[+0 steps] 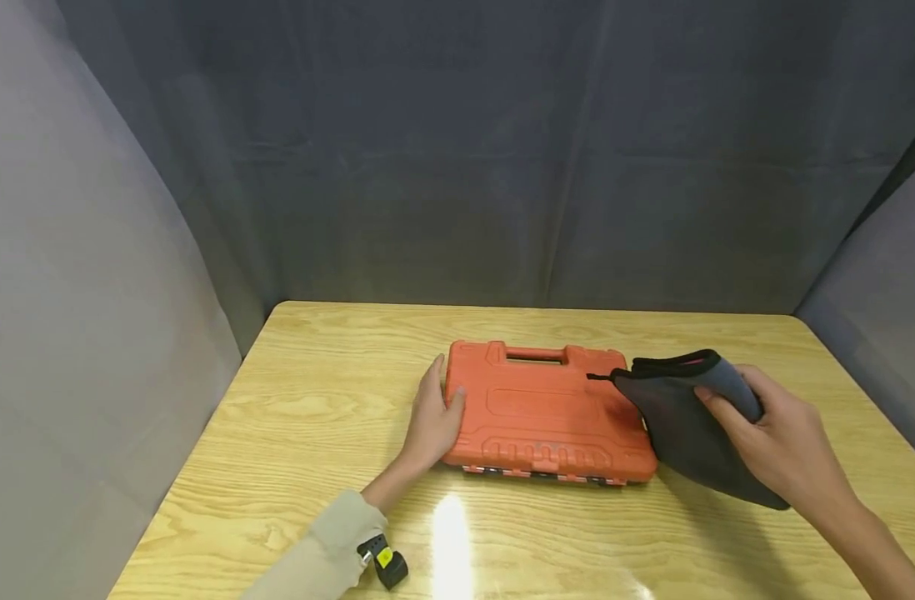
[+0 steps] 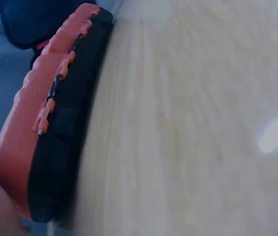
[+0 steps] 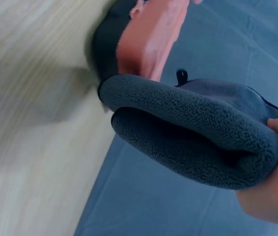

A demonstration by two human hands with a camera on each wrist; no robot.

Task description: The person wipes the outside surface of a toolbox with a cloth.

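Nowhere on the things in view can any brand, label or writing be read; the raised moulding on the case lid forms ribs and panels, not letters.

Grey fabric backdrop (image 1: pixel 457 150) hangs in folds behind and to both sides, closing off the room. Below it stands the bench (image 1: pixel 292 400), a pale wood-grain top with a glossy finish that throws back a bright patch of light near the front edge.

Near the middle of the bench lies the orange case (image 1: pixel 540 412), flat, closed, its carry handle turned toward the backdrop and a row of dark latches along the near edge. The left wrist view shows its black lower half under the orange lid.

Over the case's right end hangs the grey cloth (image 1: pixel 682 425), a folded fleece piece with a thin black edge and a hint of pink at the fold; its lower part drapes toward the bench beside the case.

The right hand (image 1: pixel 772 433) holds the cloth with fingers curled over its upper fold. The left hand (image 1: pixel 435 417) rests against the case's left end, fingers fairly straight and thumb on the lid. A beige sleeve (image 1: pixel 322 550) covers that forearm, and a small black and yellow device (image 1: pixel 384 562) sits at the wrist.
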